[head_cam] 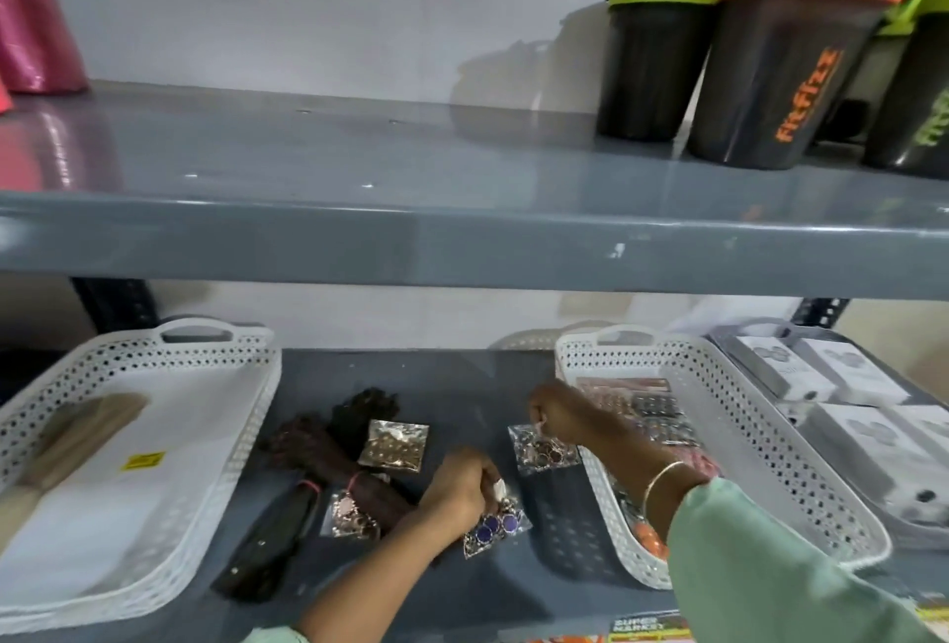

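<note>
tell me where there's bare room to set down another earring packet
Bare: lower shelf behind the hair bundles, up to the right basket; upper shelf between pink roll and shaker bottles. Crowded: shelf front around left hand and right hand, plus the right basket.

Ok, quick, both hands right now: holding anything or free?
Left hand: closed, holding the packet of blue earrings.
Right hand: closed, pinching the clear jewellery packet.

Left hand pinches blue-stone earring packet; right hand pinches dark-stone packet beside white basket.
</note>
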Demonstrator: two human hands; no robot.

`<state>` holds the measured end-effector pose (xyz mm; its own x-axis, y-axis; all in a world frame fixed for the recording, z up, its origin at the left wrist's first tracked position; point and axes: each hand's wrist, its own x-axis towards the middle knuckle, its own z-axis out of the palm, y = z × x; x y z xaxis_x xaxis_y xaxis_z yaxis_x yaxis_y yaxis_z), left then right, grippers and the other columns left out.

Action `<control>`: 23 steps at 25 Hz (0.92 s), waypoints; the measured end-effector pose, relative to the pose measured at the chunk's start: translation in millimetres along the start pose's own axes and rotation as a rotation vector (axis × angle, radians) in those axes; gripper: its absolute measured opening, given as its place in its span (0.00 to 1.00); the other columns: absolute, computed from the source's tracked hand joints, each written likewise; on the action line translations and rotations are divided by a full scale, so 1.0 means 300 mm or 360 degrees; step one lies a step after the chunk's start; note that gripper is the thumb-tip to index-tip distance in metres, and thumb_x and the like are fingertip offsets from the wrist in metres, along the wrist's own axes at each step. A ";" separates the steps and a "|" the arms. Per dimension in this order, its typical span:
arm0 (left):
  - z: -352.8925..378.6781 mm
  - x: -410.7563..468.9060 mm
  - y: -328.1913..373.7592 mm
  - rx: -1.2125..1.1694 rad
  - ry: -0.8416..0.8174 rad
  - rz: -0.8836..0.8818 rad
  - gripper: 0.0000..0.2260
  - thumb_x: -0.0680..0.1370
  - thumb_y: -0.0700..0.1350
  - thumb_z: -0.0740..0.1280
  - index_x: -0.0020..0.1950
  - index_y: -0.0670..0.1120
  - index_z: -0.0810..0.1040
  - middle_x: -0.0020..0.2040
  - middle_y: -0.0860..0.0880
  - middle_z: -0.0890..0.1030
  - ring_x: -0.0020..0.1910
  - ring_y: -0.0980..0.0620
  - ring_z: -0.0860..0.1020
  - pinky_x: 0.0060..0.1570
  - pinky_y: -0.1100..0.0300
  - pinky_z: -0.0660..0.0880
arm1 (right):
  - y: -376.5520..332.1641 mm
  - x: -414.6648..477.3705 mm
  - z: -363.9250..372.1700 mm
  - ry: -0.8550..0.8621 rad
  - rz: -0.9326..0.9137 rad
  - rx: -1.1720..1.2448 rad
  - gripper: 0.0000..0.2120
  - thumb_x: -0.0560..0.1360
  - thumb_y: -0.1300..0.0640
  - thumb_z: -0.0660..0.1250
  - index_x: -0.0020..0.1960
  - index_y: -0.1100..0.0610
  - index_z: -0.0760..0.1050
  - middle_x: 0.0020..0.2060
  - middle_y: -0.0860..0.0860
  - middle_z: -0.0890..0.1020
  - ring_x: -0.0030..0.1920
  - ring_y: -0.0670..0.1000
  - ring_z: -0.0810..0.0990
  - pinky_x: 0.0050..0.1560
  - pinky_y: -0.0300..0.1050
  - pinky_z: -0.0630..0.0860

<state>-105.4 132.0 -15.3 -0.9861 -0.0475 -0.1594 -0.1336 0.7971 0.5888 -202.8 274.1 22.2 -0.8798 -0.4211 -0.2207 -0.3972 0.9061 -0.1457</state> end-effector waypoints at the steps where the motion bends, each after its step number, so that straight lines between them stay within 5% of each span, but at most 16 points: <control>1: 0.022 0.005 -0.006 0.0066 -0.0009 0.0016 0.14 0.76 0.33 0.60 0.33 0.43 0.77 0.31 0.47 0.78 0.26 0.58 0.77 0.37 0.61 0.74 | -0.001 0.004 0.013 0.0032 -0.0001 -0.0030 0.11 0.74 0.65 0.59 0.53 0.58 0.77 0.56 0.60 0.79 0.49 0.51 0.74 0.43 0.39 0.68; 4: 0.048 0.007 -0.013 -0.0022 -0.0077 -0.0068 0.08 0.75 0.36 0.64 0.47 0.44 0.81 0.41 0.47 0.83 0.42 0.50 0.84 0.48 0.56 0.79 | 0.000 0.009 0.051 0.0174 -0.0053 -0.0130 0.13 0.76 0.66 0.57 0.58 0.64 0.74 0.58 0.62 0.77 0.59 0.60 0.77 0.51 0.48 0.72; 8: 0.011 -0.041 -0.026 -0.0024 0.0046 -0.0014 0.16 0.72 0.43 0.72 0.59 0.49 0.78 0.58 0.49 0.82 0.58 0.50 0.80 0.60 0.55 0.77 | -0.016 0.018 0.069 0.0203 0.0011 -0.0223 0.14 0.78 0.63 0.55 0.62 0.63 0.72 0.62 0.61 0.75 0.61 0.59 0.75 0.59 0.49 0.72; 11: -0.064 -0.099 -0.059 -0.0172 0.0303 0.0005 0.15 0.73 0.42 0.70 0.60 0.45 0.79 0.58 0.47 0.82 0.58 0.49 0.79 0.60 0.57 0.76 | -0.081 0.053 0.034 0.0232 0.0014 -0.0022 0.14 0.76 0.66 0.58 0.59 0.64 0.74 0.58 0.62 0.78 0.59 0.60 0.77 0.58 0.50 0.74; 15: -0.218 -0.170 -0.195 -0.0274 0.0671 -0.0239 0.05 0.73 0.38 0.69 0.47 0.41 0.83 0.48 0.43 0.86 0.49 0.46 0.83 0.50 0.59 0.78 | -0.231 0.123 -0.009 0.0318 -0.0280 0.0286 0.12 0.70 0.70 0.63 0.53 0.66 0.77 0.55 0.62 0.80 0.57 0.59 0.79 0.55 0.47 0.76; 18: -0.274 -0.214 -0.284 -0.0109 0.0599 -0.0508 0.06 0.74 0.42 0.69 0.42 0.40 0.82 0.47 0.41 0.86 0.48 0.43 0.83 0.46 0.56 0.77 | -0.377 0.152 0.006 0.0257 -0.0369 0.0453 0.09 0.70 0.70 0.66 0.50 0.70 0.78 0.48 0.64 0.82 0.47 0.56 0.80 0.44 0.41 0.73; 20: -0.248 -0.227 -0.294 0.0018 0.0490 -0.0605 0.10 0.75 0.45 0.68 0.48 0.38 0.80 0.51 0.39 0.84 0.52 0.41 0.81 0.50 0.52 0.77 | -0.429 0.190 0.065 0.0154 -0.0314 0.0436 0.02 0.70 0.69 0.66 0.41 0.66 0.77 0.36 0.59 0.78 0.39 0.49 0.76 0.39 0.40 0.72; 23: -0.191 -0.223 -0.266 0.0091 0.0434 -0.0725 0.12 0.78 0.44 0.62 0.57 0.39 0.78 0.59 0.40 0.80 0.61 0.40 0.77 0.58 0.50 0.74 | -0.458 0.202 0.142 0.0110 -0.0254 0.0346 0.01 0.68 0.66 0.68 0.39 0.63 0.76 0.40 0.62 0.79 0.48 0.54 0.79 0.39 0.41 0.69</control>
<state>-34.4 37.0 -6.2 -0.8204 -0.5451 -0.1726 -0.5560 0.6905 0.4627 -190.4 122.3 -12.2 -0.8292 -0.5475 -0.1130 -0.4735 0.7952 -0.3787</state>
